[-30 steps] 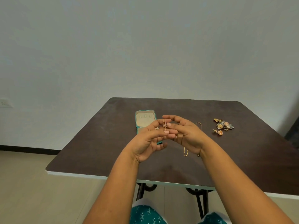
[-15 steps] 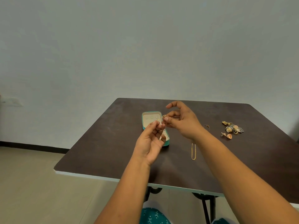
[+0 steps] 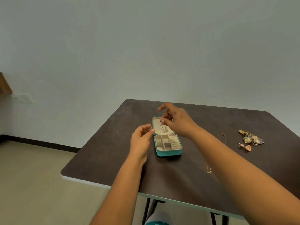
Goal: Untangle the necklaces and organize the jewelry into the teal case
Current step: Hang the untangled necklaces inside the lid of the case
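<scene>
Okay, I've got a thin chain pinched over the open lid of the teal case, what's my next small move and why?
Probably lower the right hand slightly so the thin chain settles against the lid lining of the teal case. The chain dangles right over the lid, while the left hand hovers beside the case, holding nothing.

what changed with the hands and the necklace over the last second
The two hands have parted. The left hand let go and now sits loosely curled beside the open teal jewelry case. The right hand alone pinches the thin gold chain necklace, carried forward to hang before the case's lid. The case, the short gold chain and the pile of ornate earrings stayed put on the dark brown table.
</scene>
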